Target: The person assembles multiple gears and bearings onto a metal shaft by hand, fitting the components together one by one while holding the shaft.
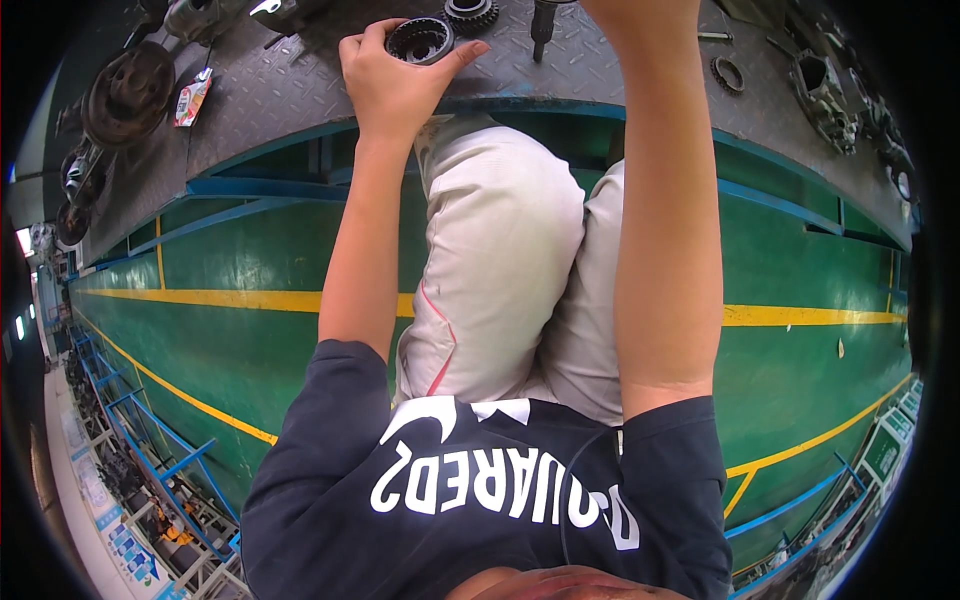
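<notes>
My left hand (392, 85) curls around a dark toothed gear ring (420, 42) on the bench, thumb at its right side and fingers at its left. The ring's hollow side faces up, showing fine teeth inside. Just beyond it sits another dark gear (470, 14), partly cut by the top edge. A dark metal shaft (541, 28) points toward me between my two arms. My right forearm reaches over the bench to the top edge, where only the base of my right hand (640, 8) shows. Its fingers are out of the picture.
The steel tread-plate bench (280, 105) has a blue frame below. At left lie a large round metal part (128, 95) and a small red-and-white packet (192, 98). At right are a thin gear ring (727, 75), a short pin (714, 36) and a metal housing (825, 95).
</notes>
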`<state>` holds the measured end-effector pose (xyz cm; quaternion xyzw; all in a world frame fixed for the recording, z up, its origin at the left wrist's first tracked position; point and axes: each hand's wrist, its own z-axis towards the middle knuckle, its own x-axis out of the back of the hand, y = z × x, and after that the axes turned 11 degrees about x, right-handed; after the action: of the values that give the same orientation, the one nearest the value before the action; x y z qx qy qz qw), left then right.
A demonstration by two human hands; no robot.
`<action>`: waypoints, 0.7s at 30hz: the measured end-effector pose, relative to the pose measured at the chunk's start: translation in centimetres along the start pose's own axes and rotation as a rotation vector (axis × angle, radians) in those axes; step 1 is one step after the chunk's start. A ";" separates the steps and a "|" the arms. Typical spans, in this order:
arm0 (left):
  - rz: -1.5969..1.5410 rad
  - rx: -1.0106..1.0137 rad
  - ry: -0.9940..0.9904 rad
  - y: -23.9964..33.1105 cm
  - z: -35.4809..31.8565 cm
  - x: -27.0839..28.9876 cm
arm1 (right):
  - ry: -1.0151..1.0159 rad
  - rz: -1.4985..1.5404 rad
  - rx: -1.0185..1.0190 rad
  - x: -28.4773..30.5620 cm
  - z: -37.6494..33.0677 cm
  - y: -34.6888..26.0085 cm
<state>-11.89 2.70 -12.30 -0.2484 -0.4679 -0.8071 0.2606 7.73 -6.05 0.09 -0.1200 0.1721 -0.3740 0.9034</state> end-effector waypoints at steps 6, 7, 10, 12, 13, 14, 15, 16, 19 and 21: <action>0.037 -0.045 -0.006 -0.8 0.2 -0.3 | -0.007 0.010 0.003 -0.5 -0.1 -0.3; 0.036 -0.036 -0.026 -0.8 0.2 -0.3 | -0.008 0.012 0.006 -0.6 -0.1 -0.3; 0.098 -0.098 -0.018 -0.8 0.3 -0.4 | -0.012 0.017 0.005 -0.8 0.0 -0.5; 0.133 -0.108 -0.019 -0.7 0.1 -0.3 | -0.011 0.017 0.008 -0.9 0.0 -0.6; 0.168 -0.118 -0.022 -0.5 0.0 -0.2 | -0.013 0.017 0.009 -0.9 0.0 -0.6; 0.165 -0.118 -0.020 -0.5 0.0 0.0 | -0.015 0.020 0.012 -0.9 0.0 -0.7; 0.110 -0.104 -0.054 -0.6 0.1 0.2 | -0.015 0.022 0.014 -1.0 0.1 -0.7; 0.056 -0.090 -0.088 -0.7 0.3 0.5 | -0.016 0.028 0.014 -1.0 0.1 -0.7; -0.059 -0.144 -0.130 -1.2 0.6 1.2 | -0.017 0.029 0.021 -1.0 0.1 -0.8; -0.099 -0.186 -0.147 -1.7 0.4 1.8 | -0.018 0.036 0.025 -1.1 0.2 -0.8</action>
<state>-14.29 3.46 -11.96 -0.3067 -0.4207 -0.8384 0.1612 6.59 -5.81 0.78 -0.1091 0.1613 -0.3587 0.9129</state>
